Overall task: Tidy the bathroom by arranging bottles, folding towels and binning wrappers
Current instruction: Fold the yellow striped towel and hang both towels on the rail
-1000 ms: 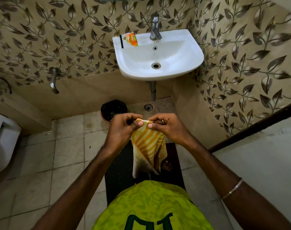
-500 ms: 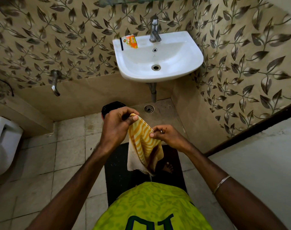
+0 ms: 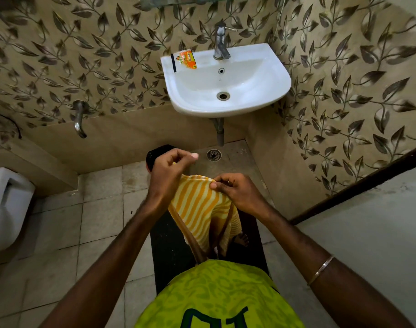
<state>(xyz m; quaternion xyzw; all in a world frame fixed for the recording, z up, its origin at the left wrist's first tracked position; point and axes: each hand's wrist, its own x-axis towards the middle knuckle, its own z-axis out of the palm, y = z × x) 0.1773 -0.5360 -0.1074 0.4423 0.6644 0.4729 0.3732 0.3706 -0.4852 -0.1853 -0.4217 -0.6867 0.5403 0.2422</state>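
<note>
— Where's our yellow-and-white striped cloth towel [image 3: 199, 209]?
— Hanging near our chest, above the dark mat [image 3: 169, 245]. Left hand [image 3: 167, 175] and right hand [image 3: 237, 192] pinch its top edge with curled fingers, probably for folding.

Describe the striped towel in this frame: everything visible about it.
The towel is soft cloth with yellow-orange and cream stripes and a brownish band along one edge. It hangs in the air in front of the person, folded over on itself, its lower end draping down toward the shirt and over the dark mat. The left hand grips its upper left part; the right hand pinches the top edge. Nothing else touches it.
</note>
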